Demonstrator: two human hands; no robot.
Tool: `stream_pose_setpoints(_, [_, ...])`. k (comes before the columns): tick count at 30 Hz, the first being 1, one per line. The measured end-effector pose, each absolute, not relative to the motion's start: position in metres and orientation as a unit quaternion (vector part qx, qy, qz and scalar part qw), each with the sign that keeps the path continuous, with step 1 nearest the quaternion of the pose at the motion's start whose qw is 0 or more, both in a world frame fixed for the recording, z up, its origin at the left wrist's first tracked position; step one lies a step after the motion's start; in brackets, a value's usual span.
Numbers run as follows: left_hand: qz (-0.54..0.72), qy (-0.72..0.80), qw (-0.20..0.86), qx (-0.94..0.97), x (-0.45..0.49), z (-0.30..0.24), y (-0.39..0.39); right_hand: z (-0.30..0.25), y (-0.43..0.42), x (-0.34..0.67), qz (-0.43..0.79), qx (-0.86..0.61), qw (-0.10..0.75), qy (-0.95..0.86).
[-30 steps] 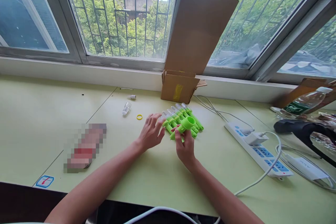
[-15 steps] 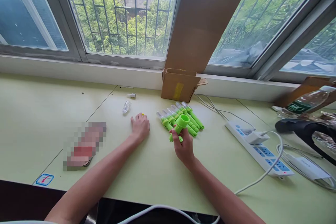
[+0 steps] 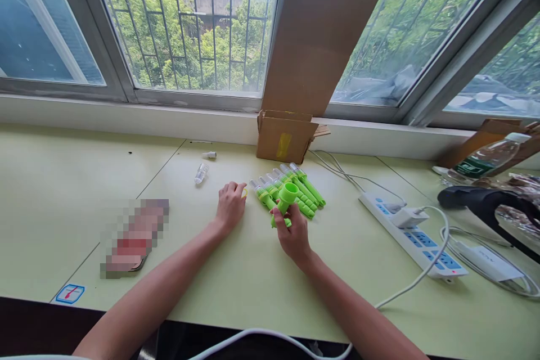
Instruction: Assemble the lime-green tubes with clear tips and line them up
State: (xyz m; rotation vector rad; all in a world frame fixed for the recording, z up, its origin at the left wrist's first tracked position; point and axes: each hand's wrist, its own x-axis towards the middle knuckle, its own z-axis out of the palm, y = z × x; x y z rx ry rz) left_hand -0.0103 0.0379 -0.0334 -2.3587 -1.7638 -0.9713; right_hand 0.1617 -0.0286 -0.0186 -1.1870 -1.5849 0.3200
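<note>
1. Your right hand (image 3: 294, 236) grips a green funnel (image 3: 286, 198) upright above the table (image 3: 253, 281), just in front of the row of green pieces (image 3: 295, 191).
2. Your left hand (image 3: 230, 207) pinches a yellow ring (image 3: 245, 193) low over the table.
3. A clear vial (image 3: 201, 173) lies apart, further left.

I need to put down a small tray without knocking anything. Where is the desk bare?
Bare: the far-left desk beyond the clear vial, and the near edge between the right hand and the power strip. Crowded: around the green tubes and the cables at right.
</note>
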Motion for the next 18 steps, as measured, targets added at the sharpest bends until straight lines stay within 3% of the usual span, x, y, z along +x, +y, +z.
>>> stream_pose_setpoints(18, [-0.371,-0.522,0.016,-0.768,-0.0063,-0.032,0.0317,-0.0173,-0.0289,0.161,0.13,-0.501,0.537,-0.666])
